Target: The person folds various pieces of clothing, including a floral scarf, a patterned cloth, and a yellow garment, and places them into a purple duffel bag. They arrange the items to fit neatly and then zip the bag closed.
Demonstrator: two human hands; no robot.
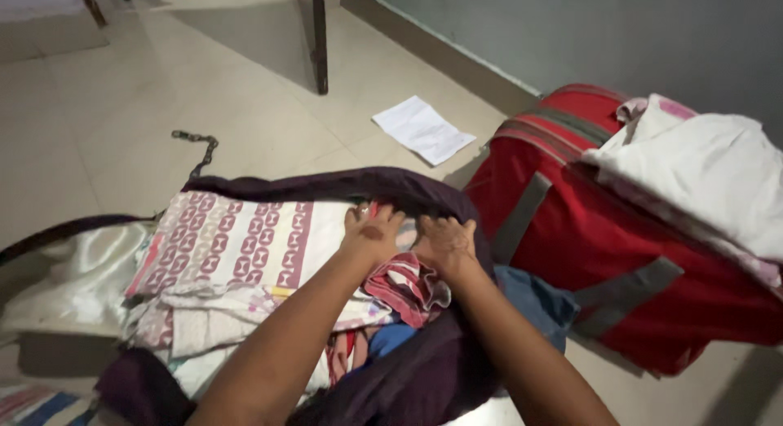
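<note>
An open dark purple bag (359, 184) lies on the floor, stuffed with folded clothes. On top is a white cloth with a maroon chain pattern (236, 240). My left hand (371, 230) presses flat on the clothes at the bag's far right corner. Beside it, my right hand (447, 241) pushes down against the bag's inner edge. A red and white striped cloth (405, 286) is bunched just under both hands. Whether the fingers grip any cloth cannot be told.
A red suitcase with grey straps (603, 255) stands to the right, white cloth (701, 177) piled on it. A blue garment (534, 299) lies between bag and suitcase. A white paper (422, 129) lies on the tiled floor near a wooden furniture leg (320, 42). A chain strap (200, 148) trails from the bag.
</note>
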